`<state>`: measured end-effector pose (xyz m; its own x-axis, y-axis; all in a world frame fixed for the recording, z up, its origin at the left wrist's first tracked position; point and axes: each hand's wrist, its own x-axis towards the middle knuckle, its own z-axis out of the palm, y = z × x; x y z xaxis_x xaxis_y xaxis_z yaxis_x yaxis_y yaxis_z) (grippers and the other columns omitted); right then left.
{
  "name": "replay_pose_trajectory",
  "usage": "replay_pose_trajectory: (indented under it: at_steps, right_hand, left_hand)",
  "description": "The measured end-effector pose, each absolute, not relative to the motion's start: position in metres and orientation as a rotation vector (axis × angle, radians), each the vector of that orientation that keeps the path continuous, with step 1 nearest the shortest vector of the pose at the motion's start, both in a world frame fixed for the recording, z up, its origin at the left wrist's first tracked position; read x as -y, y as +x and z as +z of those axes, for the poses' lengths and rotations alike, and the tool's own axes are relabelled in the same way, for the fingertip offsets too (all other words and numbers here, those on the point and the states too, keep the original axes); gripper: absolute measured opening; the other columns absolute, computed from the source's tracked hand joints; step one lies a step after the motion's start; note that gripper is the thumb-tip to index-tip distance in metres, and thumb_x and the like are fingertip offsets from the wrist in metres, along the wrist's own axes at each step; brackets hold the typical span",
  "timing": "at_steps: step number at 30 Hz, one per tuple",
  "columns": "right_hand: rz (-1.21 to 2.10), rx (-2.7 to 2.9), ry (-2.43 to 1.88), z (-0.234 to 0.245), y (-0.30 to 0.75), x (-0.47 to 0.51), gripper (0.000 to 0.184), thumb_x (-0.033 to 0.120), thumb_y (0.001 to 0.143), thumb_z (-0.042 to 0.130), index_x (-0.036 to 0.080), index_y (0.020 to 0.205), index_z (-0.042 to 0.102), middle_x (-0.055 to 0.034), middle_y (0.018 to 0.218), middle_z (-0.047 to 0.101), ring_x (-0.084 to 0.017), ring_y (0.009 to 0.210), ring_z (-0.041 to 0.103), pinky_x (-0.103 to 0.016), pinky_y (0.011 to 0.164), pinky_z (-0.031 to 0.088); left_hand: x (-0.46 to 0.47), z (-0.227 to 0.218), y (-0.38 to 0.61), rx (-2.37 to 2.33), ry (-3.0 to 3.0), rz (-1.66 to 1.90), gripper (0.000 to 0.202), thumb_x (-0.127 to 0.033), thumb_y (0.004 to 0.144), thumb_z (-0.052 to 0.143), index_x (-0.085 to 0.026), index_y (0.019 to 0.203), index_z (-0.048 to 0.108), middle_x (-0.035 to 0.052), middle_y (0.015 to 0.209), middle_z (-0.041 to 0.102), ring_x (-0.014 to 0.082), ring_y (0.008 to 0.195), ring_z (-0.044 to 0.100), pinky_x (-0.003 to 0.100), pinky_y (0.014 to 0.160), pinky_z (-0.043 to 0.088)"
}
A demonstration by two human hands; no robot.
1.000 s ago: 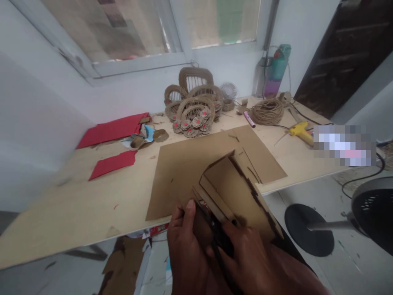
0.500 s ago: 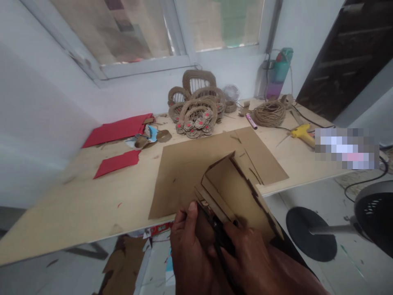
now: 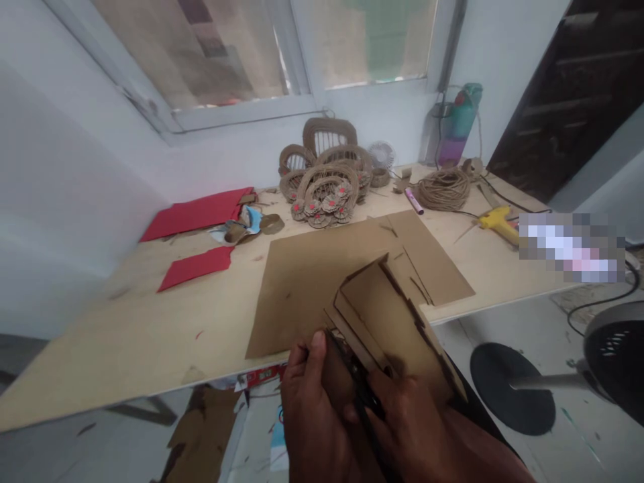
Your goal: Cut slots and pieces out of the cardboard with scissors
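Near the table's front edge, a folded cardboard box (image 3: 375, 302) with ragged dark edges is tilted toward me. My left hand (image 3: 310, 416) pinches one flap of it, thumb on top and fingers curled beneath. My right hand (image 3: 410, 416) is closed around the dark handles of a pair of scissors (image 3: 358, 377). Their blades lie along the cardboard between the two hands, partly hidden by the flap and my fingers. Under the box, a flat cardboard sheet (image 3: 302, 282) lies on the table, with thin cut strips at its right.
Twine-wrapped baskets (image 3: 329, 181) with paper flowers stand at the back. Red sheets (image 3: 196, 268) lie left. Right are a twine coil (image 3: 443, 189), a pink marker (image 3: 414, 201), a yellow glue gun (image 3: 498, 221) and a bottle (image 3: 459, 124). A fan (image 3: 614, 355) stands by the table (image 3: 125, 335).
The view has shifted slightly. Both hands keep their grip on the cardboard and scissors, and the scissor blades look a little closer together than before.
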<state>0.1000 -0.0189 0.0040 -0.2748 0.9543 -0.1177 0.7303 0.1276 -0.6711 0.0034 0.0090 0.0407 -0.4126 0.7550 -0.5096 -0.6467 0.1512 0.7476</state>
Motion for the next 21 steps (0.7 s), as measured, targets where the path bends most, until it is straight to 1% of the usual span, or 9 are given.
replay_pose_trajectory:
  at_steps: [3, 6, 9, 12, 15, 18, 21]
  right_hand:
    - [0.900, 2.073, -1.621, 0.002, 0.100, 0.018, 0.038, 0.049, 0.089, 0.041, 0.020, 0.075, 0.061, -0.0050, 0.069, 0.072, -0.021, 0.063, 0.067, -0.026, 0.049, 0.035]
    - [0.903, 2.037, -1.563, 0.000, 0.100, 0.018, 0.040, 0.050, 0.090, 0.040, 0.020, 0.075, 0.063, -0.0034, 0.067, 0.072, -0.019, 0.060, 0.067, -0.025, 0.049, 0.035]
    - [0.935, 1.991, -1.497, 0.000, 0.101, 0.018, 0.044, 0.053, 0.090, 0.039, 0.019, 0.078, 0.065, -0.0044, 0.072, 0.073, -0.019, 0.062, 0.068, -0.025, 0.049, 0.036]
    - [1.009, 1.946, -1.458, 0.002, 0.100, 0.019, 0.047, 0.053, 0.090, 0.038, 0.018, 0.075, 0.065, -0.0057, 0.070, 0.073, -0.018, 0.062, 0.068, -0.024, 0.050, 0.038]
    - [1.054, 1.899, -1.498, 0.002, 0.100, 0.018, 0.048, 0.055, 0.088, 0.042, 0.017, 0.073, 0.066, -0.0073, 0.071, 0.072, -0.019, 0.061, 0.068, -0.024, 0.050, 0.038]
    - [1.138, 1.875, -1.551, 0.004, 0.100, 0.016, 0.041, 0.052, 0.085, 0.048, 0.017, 0.073, 0.066, -0.0062, 0.069, 0.072, -0.019, 0.060, 0.067, -0.024, 0.049, 0.037]
    - [1.153, 1.894, -1.607, 0.008, 0.100, 0.015, 0.026, 0.042, 0.080, 0.057, 0.018, 0.077, 0.066, -0.0049, 0.071, 0.073, -0.020, 0.062, 0.068, -0.024, 0.050, 0.036]
  left_hand:
    - [-0.010, 0.040, 0.003, -1.271, 0.113, 1.547, 0.018, -0.025, 0.068, 0.070, -0.019, 0.077, 0.057, 0.0003, 0.066, 0.068, 0.0131, 0.051, 0.063, 0.021, 0.048, 0.050]
    - [-0.011, 0.039, 0.003, -1.298, 0.111, 1.547, 0.018, -0.025, 0.067, 0.071, -0.018, 0.073, 0.055, -0.0009, 0.062, 0.066, 0.0125, 0.049, 0.061, 0.021, 0.047, 0.049]
    - [-0.011, 0.037, 0.003, -1.313, 0.105, 1.545, 0.018, -0.024, 0.066, 0.072, -0.018, 0.072, 0.056, -0.0010, 0.062, 0.066, 0.0125, 0.051, 0.063, 0.020, 0.048, 0.049]
    - [-0.011, 0.035, 0.001, -1.316, 0.075, 1.534, 0.016, -0.023, 0.066, 0.071, -0.018, 0.076, 0.059, 0.0003, 0.066, 0.069, 0.0138, 0.054, 0.065, 0.021, 0.051, 0.051]
    - [-0.010, 0.032, 0.000, -1.315, 0.073, 1.536, 0.016, -0.023, 0.066, 0.071, -0.019, 0.076, 0.059, -0.0003, 0.067, 0.069, 0.0140, 0.055, 0.065, 0.023, 0.055, 0.053]
    - [-0.010, 0.030, -0.001, -1.303, 0.101, 1.540, 0.016, -0.023, 0.066, 0.071, -0.019, 0.075, 0.059, -0.0008, 0.066, 0.068, 0.0148, 0.058, 0.066, 0.024, 0.057, 0.053]
    - [-0.010, 0.031, -0.002, -1.314, 0.115, 1.547, 0.016, -0.023, 0.067, 0.071, -0.019, 0.077, 0.059, -0.0006, 0.068, 0.069, 0.0143, 0.057, 0.065, 0.022, 0.052, 0.052]
